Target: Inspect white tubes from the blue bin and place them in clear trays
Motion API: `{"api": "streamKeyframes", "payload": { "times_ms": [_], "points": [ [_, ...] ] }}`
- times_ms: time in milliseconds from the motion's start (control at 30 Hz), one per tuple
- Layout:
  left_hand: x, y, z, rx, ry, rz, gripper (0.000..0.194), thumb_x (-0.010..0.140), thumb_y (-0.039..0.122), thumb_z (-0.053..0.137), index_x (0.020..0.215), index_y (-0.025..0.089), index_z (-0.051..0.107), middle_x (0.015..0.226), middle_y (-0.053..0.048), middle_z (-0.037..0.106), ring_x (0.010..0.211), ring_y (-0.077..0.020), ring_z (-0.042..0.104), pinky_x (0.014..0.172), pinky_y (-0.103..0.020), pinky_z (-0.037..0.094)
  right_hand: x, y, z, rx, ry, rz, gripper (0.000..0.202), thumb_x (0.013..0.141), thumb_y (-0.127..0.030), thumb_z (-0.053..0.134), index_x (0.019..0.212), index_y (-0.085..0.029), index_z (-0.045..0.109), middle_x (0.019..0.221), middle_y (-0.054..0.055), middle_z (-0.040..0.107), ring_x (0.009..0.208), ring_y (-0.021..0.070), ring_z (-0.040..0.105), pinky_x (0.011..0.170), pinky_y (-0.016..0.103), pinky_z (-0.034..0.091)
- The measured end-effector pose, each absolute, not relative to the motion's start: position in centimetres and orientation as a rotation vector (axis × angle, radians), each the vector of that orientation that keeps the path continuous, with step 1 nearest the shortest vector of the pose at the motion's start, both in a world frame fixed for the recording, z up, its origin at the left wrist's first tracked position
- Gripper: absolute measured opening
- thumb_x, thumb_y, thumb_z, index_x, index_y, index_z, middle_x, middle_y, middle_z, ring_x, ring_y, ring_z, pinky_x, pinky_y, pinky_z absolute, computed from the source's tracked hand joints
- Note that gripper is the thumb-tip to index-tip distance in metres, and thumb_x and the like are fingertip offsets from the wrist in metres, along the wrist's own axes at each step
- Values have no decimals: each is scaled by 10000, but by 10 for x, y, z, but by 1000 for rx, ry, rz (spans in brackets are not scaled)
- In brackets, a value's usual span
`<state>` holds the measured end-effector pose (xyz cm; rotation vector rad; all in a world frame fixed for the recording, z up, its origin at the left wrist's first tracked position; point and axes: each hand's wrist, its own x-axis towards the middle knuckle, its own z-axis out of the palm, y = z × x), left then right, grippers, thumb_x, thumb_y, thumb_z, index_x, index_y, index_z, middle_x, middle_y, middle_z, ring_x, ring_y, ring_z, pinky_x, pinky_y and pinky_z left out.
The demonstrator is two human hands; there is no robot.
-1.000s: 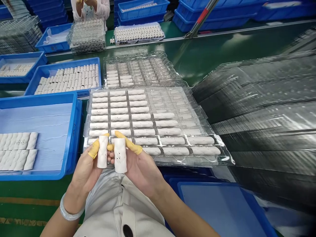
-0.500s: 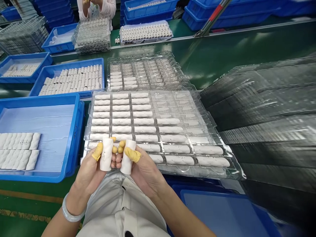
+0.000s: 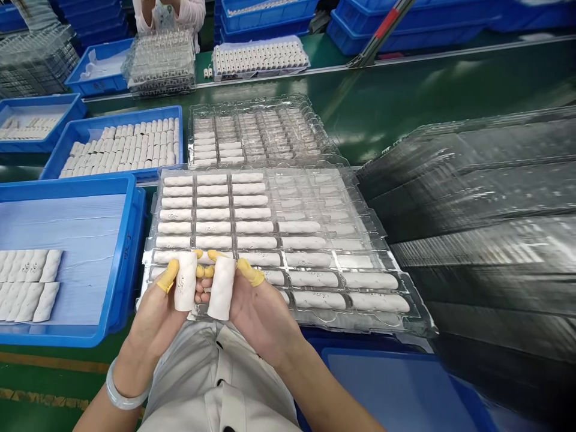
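Two white cylinders stand upright side by side between my hands. My left hand (image 3: 157, 306), with yellow finger covers, grips the left cylinder (image 3: 185, 282), which shows small dark marks. The right cylinder (image 3: 221, 289) is held by my right hand (image 3: 256, 309), its covered thumb beside the top edge. Both hands are over the front edge of a clear compartment tray (image 3: 288, 306). White cylinders lie in its left and front compartments; clear pockets show at the back right. To the left, a blue bin (image 3: 130, 240) holds rows of white pieces on a pale sheet.
Behind lie a second clear tray (image 3: 265, 129) and a blue bin of short cylinders (image 3: 179, 135). Blurred stacked trays (image 3: 486, 198) rise at the right. Across the green bench (image 3: 427, 84) is a person in a light sleeve (image 3: 193, 13). A blue bin (image 3: 387, 384) sits below right.
The view has shifted slightly. My right thumb has moved from across the right cylinder's front to its side, and that cylinder has turned a little. Both cylinders remain in my hands.
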<state>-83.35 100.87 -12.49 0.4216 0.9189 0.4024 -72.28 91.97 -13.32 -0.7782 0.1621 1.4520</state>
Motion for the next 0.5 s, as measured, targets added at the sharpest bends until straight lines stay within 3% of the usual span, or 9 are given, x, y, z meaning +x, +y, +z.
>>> {"api": "streamKeyframes", "payload": {
  "times_ms": [167, 333, 500],
  "points": [
    [-828, 1013, -126, 381, 955, 381, 460, 1015, 295, 368, 909, 26, 726, 712, -143, 669, 564, -140, 621, 561, -249, 557, -719, 922, -137, -672, 166, 1444, 341, 948, -365, 462, 1124, -129, 634, 851, 88, 677, 777, 194, 627, 810, 371, 522],
    [-826, 1017, -128, 392, 934, 402, 437, 1021, 277, 350, 957, 42, 713, 711, -133, 672, 564, -132, 627, 552, -225, 545, -719, 926, -140, -666, 258, 1442, 321, 955, -307, 419, 1080, -137, 660, 810, 81, 677, 805, 214, 638, 848, 421, 526],
    [-828, 1017, -127, 436, 954, 394, 385, 1014, 258, 383, 972, 52, 705, 722, -129, 681, 588, -141, 639, 569, -232, 549, -721, 925, -145, -633, 244, 1446, 270, 898, -304, 503, 995, -138, 693, 816, 78, 680, 806, 210, 637, 836, 402, 530]
  ]
}}
